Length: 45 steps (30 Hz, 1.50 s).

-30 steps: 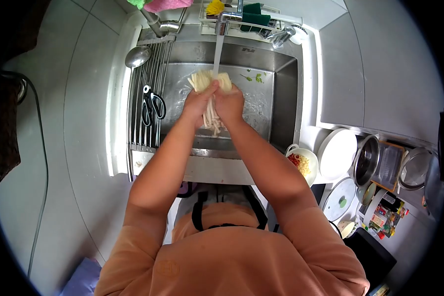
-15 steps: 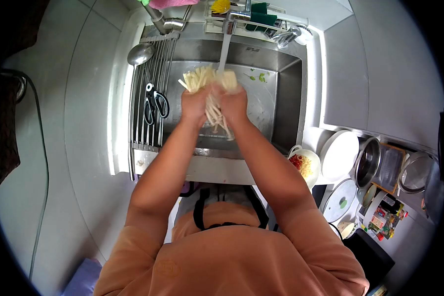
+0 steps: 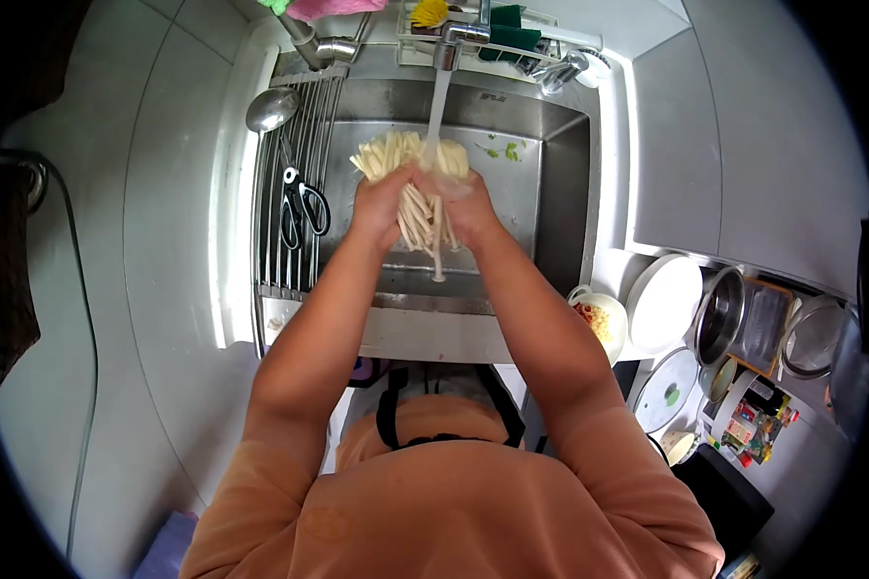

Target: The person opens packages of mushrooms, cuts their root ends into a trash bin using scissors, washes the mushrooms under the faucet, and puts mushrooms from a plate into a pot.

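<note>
A bunch of pale enoki mushrooms [image 3: 417, 217] is held over the steel sink [image 3: 492, 265], under water running from the faucet [image 3: 448, 50]. My left hand [image 3: 380, 201] is closed around one part of the bunch, with cut ends fanning out above the thumb. On the other side, my right hand [image 3: 468, 205] grips another part; the stream blurs its fingers. Long stems hang down between the two hands, and one dangles lower than the rest. Some green leaf bits [image 3: 504, 151] lie on the sink floor at the right.
On the rack [image 3: 272, 261] at the left lie black-handled scissors [image 3: 301, 205] and a ladle [image 3: 272, 110]. A bowl of chopped red and yellow bits [image 3: 599, 323] sits by the sink's right corner, near a white plate [image 3: 666, 301]. A caddy [image 3: 541, 39] holds sponges behind the faucet.
The hands have shifted slightly apart under the stream. The hanging stems are spread differently, with one now dropping lower near the middle.
</note>
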### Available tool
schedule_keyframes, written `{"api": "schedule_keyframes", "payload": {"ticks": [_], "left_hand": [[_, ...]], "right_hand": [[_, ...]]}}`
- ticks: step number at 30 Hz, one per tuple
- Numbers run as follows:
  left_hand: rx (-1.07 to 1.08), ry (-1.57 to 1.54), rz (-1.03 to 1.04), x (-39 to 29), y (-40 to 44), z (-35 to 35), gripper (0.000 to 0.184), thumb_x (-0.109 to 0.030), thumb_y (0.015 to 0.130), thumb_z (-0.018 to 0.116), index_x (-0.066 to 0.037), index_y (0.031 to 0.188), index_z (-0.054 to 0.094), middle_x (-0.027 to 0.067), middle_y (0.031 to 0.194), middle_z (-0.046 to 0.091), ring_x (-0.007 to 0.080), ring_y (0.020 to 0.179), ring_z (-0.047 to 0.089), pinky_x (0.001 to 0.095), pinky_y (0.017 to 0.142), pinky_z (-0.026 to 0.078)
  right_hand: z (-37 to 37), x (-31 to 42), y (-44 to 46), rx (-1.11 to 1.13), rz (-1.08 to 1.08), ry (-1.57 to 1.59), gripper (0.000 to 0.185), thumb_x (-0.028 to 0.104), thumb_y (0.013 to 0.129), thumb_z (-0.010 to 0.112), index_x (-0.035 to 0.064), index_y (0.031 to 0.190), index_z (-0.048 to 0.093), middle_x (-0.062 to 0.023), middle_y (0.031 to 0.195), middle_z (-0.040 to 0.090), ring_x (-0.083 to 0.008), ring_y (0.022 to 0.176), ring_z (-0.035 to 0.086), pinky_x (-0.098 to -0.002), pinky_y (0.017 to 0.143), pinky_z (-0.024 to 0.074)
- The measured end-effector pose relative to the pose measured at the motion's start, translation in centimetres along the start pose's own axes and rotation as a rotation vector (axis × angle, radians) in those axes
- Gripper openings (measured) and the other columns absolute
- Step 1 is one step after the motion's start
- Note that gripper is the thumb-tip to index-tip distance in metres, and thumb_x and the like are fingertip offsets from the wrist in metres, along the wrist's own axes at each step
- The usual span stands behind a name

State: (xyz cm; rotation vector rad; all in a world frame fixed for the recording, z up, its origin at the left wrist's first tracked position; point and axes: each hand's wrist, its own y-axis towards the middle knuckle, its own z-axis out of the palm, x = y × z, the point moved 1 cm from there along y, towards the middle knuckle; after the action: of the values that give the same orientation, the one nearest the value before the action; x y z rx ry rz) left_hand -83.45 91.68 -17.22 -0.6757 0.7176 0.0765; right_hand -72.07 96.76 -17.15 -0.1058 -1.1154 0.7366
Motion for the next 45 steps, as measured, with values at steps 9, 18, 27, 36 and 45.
{"api": "schedule_keyframes", "payload": {"ticks": [9, 18, 27, 36, 45], "left_hand": [[-0.329, -0.032, 0.043, -1.4, -0.9, 2.4, 0.035, -0.030, 0.090, 0.062, 0.003, 0.101, 0.060, 0.0117, 0.090, 0.064, 0.0204, 0.072, 0.064, 0.0329, 0.058, 0.054], [0.092, 0.291, 0.008, 0.7, 0.2, 1.0, 0.050, -0.041, 0.090, 0.057, -0.003, 0.123, 0.048, 0.0103, 0.106, 0.061, 0.0190, 0.089, 0.063, 0.0314, 0.074, 0.053], [-0.117, 0.076, 0.114, -0.1, 1.1, 0.7, 0.046, -0.036, 0.088, 0.063, -0.001, 0.116, 0.054, 0.0106, 0.102, 0.062, 0.0183, 0.086, 0.063, 0.0298, 0.073, 0.052], [-0.121, 0.076, 0.118, 0.7, 0.3, 0.6, 0.036, -0.032, 0.094, 0.055, 0.000, 0.109, 0.056, 0.0078, 0.093, 0.062, 0.0143, 0.077, 0.060, 0.0283, 0.067, 0.050], [-0.081, 0.109, 0.033, 0.9, -0.3, 1.5, 0.039, -0.033, 0.093, 0.057, -0.002, 0.116, 0.053, 0.0065, 0.099, 0.062, 0.0148, 0.085, 0.060, 0.0278, 0.073, 0.050]], "right_hand": [[0.8, -1.1, -0.6, -0.312, -0.108, 0.122, 0.024, 0.018, 0.084, 0.068, -0.0011, 0.097, 0.062, -0.0069, 0.089, 0.064, -0.0144, 0.075, 0.061, -0.0287, 0.067, 0.0499], [3.6, 1.1, 0.2, -0.213, 0.060, 0.101, 0.044, 0.041, 0.092, 0.054, 0.0028, 0.114, 0.052, -0.0096, 0.097, 0.061, -0.0174, 0.082, 0.059, -0.0313, 0.072, 0.0497], [2.6, 0.2, 0.6, -0.186, -0.211, -0.415, 0.033, 0.024, 0.093, 0.055, -0.0021, 0.111, 0.058, -0.0110, 0.098, 0.063, -0.0117, 0.082, 0.057, -0.0241, 0.073, 0.0460], [2.1, -2.4, 1.6, -0.221, -0.206, -0.591, 0.040, 0.032, 0.092, 0.052, -0.0006, 0.114, 0.059, -0.0194, 0.096, 0.066, -0.0297, 0.086, 0.066, -0.0348, 0.075, 0.0502], [1.9, -0.9, -0.6, -0.340, -0.248, -0.619, 0.034, 0.022, 0.092, 0.049, 0.0048, 0.121, 0.057, -0.0230, 0.096, 0.065, -0.0299, 0.085, 0.066, -0.0368, 0.073, 0.0495]]}}
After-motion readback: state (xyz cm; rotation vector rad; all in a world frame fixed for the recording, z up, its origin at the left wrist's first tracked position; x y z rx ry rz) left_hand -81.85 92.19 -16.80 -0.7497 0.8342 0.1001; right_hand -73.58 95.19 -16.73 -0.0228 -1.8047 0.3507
